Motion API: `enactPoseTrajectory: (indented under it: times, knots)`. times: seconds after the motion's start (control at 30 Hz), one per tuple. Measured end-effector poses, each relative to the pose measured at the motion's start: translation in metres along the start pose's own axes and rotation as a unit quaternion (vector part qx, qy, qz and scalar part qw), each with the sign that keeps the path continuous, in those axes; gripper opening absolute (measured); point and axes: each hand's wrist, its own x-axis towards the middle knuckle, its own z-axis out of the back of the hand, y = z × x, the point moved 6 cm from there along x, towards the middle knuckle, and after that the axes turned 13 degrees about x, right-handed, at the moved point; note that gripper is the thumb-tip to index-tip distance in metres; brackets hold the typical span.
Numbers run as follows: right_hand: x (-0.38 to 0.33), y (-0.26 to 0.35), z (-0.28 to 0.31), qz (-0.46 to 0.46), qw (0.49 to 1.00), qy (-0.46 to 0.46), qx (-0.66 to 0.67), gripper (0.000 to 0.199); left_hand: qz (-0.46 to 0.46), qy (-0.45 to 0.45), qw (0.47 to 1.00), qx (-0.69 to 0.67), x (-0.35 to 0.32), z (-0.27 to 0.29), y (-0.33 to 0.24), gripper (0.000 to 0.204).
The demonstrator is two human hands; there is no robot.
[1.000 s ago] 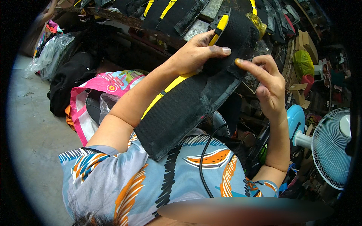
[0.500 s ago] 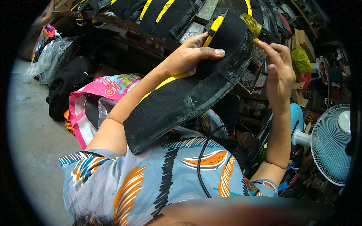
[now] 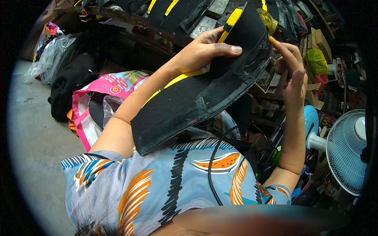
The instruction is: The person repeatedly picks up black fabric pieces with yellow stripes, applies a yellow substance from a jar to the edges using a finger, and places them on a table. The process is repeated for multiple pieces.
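My left hand (image 3: 208, 51) is closed on a long, curved black fabric piece (image 3: 173, 114), with the thumb on top near its yellow strip (image 3: 232, 21). The piece slants from the upper middle down to my shirt, and its dark border is smeared with a whitish, glossy residue. My right hand (image 3: 293, 70) is at the upper right, its index fingertip, yellowish brown, against the border. The other fingers are loosely bent and appear to hold nothing. Beside that fingertip is a crumpled, translucent yellow material (image 3: 267, 19); whether it is attached to the piece I cannot tell.
More black pieces with yellow strips (image 3: 167, 11) lie on the bench at the back. A pink bag (image 3: 84, 118) and a dark cloth heap (image 3: 73, 86) are at left. A fan (image 3: 350, 151) stands at right, near cartons (image 3: 321, 43). A black cable (image 3: 210, 165) hangs over my shirt.
My left hand and the black fabric piece have shifted slightly right and up. The right index finger has slid upward along the border, and its other fingers have curled more.
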Motion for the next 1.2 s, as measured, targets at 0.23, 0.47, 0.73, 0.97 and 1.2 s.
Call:
enactPoseTrajectory:
  times: [0.23,0.47,0.73,0.97,1.2]
  knots:
    - [-0.006,0.027,-0.015,0.023,0.992,0.097,-0.077,0.081,-0.028,-0.030,0.998,-0.050,0.009,0.004,0.003,0.051]
    - [0.001,0.016,-0.017,0.003,0.994,0.083,-0.066,0.084,-0.029,-0.026,0.997,-0.064,0.008,0.001,-0.002,0.052]
    - [0.010,-0.001,-0.006,-0.019,0.992,0.020,-0.122,0.079,-0.025,-0.024,0.999,-0.013,0.007,-0.005,-0.005,0.052]
    - [-0.004,0.008,-0.023,0.023,0.985,0.100,-0.141,0.075,-0.056,-0.042,0.998,0.002,0.010,-0.003,-0.006,0.039]
    - [-0.001,0.036,-0.035,0.136,0.949,0.169,-0.228,0.066,-0.050,-0.076,0.996,0.009,0.013,0.004,-0.004,0.039]
